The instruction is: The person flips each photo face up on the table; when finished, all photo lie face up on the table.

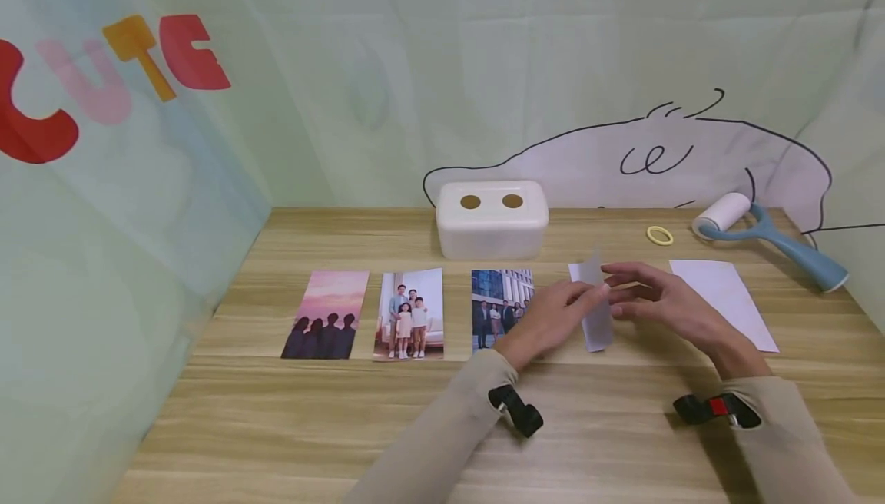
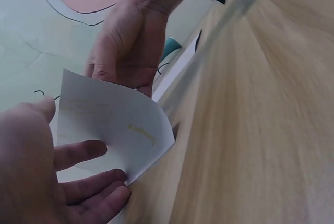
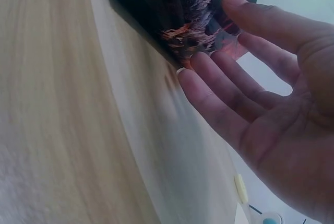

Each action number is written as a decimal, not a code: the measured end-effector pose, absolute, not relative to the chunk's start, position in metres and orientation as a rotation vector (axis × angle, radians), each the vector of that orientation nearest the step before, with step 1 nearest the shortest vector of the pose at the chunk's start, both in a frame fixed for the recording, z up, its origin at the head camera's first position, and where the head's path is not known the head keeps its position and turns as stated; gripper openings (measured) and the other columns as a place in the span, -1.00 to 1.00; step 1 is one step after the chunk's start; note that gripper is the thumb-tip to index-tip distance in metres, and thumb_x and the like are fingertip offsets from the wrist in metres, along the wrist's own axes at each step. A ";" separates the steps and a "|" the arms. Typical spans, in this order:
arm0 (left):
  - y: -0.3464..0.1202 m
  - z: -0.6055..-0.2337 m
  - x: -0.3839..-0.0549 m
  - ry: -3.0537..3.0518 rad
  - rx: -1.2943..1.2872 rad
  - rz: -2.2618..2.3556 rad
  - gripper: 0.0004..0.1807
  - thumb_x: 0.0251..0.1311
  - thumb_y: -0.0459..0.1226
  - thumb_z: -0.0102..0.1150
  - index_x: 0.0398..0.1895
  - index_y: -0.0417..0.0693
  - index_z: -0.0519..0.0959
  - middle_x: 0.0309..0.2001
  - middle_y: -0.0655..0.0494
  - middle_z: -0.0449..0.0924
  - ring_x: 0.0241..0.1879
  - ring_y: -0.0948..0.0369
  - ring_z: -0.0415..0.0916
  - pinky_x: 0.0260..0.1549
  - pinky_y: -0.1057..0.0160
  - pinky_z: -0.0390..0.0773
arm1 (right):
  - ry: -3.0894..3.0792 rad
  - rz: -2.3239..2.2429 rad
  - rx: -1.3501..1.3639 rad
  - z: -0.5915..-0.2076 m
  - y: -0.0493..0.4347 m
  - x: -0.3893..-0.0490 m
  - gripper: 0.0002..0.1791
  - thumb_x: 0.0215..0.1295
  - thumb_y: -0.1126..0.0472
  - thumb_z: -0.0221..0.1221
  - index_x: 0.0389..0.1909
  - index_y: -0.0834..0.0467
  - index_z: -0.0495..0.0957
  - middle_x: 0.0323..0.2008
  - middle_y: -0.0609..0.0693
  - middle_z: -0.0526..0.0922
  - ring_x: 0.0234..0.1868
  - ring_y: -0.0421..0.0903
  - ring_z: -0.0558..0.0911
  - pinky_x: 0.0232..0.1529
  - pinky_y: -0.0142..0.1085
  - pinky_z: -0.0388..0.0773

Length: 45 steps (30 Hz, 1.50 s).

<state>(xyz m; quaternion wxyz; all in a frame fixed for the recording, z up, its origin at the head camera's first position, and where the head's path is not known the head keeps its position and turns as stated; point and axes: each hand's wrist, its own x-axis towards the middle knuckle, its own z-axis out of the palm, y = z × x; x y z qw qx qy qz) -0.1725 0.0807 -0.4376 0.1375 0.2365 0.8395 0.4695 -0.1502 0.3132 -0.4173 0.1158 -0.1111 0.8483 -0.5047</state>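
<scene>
Between my two hands a photo [image 1: 596, 312] stands up on edge and curves. Its white back [image 2: 115, 125], with faint yellowish print, faces my left hand [image 1: 556, 316]; its dark, reddish picture side [image 3: 198, 20] faces my right hand [image 1: 660, 304]. My left hand holds the photo, fingers against the white back and thumb at its edge. Loosely bent, the right fingers [image 3: 229, 93] touch the picture side near its lower edge. Beside the left wrist lies a photo of a group before buildings [image 1: 498, 304], partly covered by that hand.
Further left lie a family photo [image 1: 409, 316] and a sunset silhouette photo [image 1: 325, 316]. A white box [image 1: 492, 231] with two round holes stands behind. Toward the right are a white sheet [image 1: 722, 300], a yellow ring [image 1: 660, 236] and a blue-handled lint roller [image 1: 774, 239].
</scene>
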 end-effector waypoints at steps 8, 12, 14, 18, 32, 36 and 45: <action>0.079 -0.435 -0.174 2.404 0.565 1.431 -0.32 0.54 0.32 -0.12 0.29 0.09 0.70 0.20 0.22 0.70 0.20 0.28 0.58 0.20 0.19 0.53 | 2.477 -1.498 -0.417 -0.418 0.308 -0.151 -0.31 0.44 0.20 0.38 0.53 0.15 0.39 0.38 0.20 0.53 0.26 0.14 0.62 0.11 -0.32 0.61; 0.078 -0.434 -0.175 2.378 0.514 1.497 -0.44 0.56 0.21 -0.01 0.19 0.08 0.76 0.10 0.26 0.73 0.09 0.33 0.60 0.13 0.24 0.54 | 2.477 -1.493 -0.424 -0.421 0.307 -0.152 -0.32 0.43 0.19 0.40 0.51 0.13 0.41 0.36 0.17 0.55 0.26 0.14 0.62 0.12 -0.30 0.61; 0.078 -0.434 -0.175 2.325 0.461 1.577 -0.52 0.54 0.14 0.07 0.11 0.06 0.79 -0.01 0.28 0.74 -0.02 0.33 0.59 0.01 0.26 0.55 | 2.470 -1.495 -0.418 -0.421 0.307 -0.152 -0.32 0.42 0.19 0.40 0.51 0.13 0.42 0.35 0.17 0.56 0.26 0.16 0.62 0.12 -0.29 0.61; 0.077 -0.434 -0.175 2.147 0.322 1.770 -0.64 0.47 0.00 0.20 0.03 0.00 0.82 -0.12 0.27 0.75 -0.13 0.32 0.62 -0.10 0.27 0.62 | 2.470 -1.485 -0.400 -0.420 0.305 -0.153 -0.32 0.42 0.17 0.40 0.50 0.14 0.41 0.34 0.20 0.55 0.27 0.22 0.61 0.14 -0.30 0.58; 0.075 -0.420 -0.178 1.871 0.202 2.028 -0.82 0.41 -0.34 0.27 -0.09 -0.25 0.78 -0.21 0.08 0.79 -0.33 0.22 0.71 -0.10 0.09 0.75 | 2.518 -1.506 -0.379 -0.413 0.302 -0.150 -0.48 0.53 0.15 0.30 0.42 0.16 0.50 0.28 0.14 0.63 0.21 -0.02 0.63 0.11 -0.31 0.58; 0.074 -0.418 -0.179 1.867 0.184 2.031 -0.83 0.40 -0.35 0.29 -0.08 -0.24 0.79 -0.23 0.08 0.79 -0.36 0.22 0.70 -0.10 0.05 0.75 | 2.570 -1.472 -0.362 -0.412 0.304 -0.150 -0.51 0.52 0.14 0.30 0.39 0.16 0.53 0.23 0.13 0.66 0.17 -0.05 0.63 0.09 -0.28 0.58; 0.070 -0.416 -0.184 1.764 0.216 2.106 -0.77 0.31 -0.46 0.28 0.01 -0.31 0.69 -0.19 -0.05 0.80 -0.36 0.20 0.70 -0.16 0.06 0.77 | 2.676 -1.396 -0.244 -0.412 0.310 -0.152 -0.49 0.54 0.08 0.29 0.39 0.19 0.53 0.28 0.20 0.61 0.29 0.18 0.54 0.22 0.07 0.42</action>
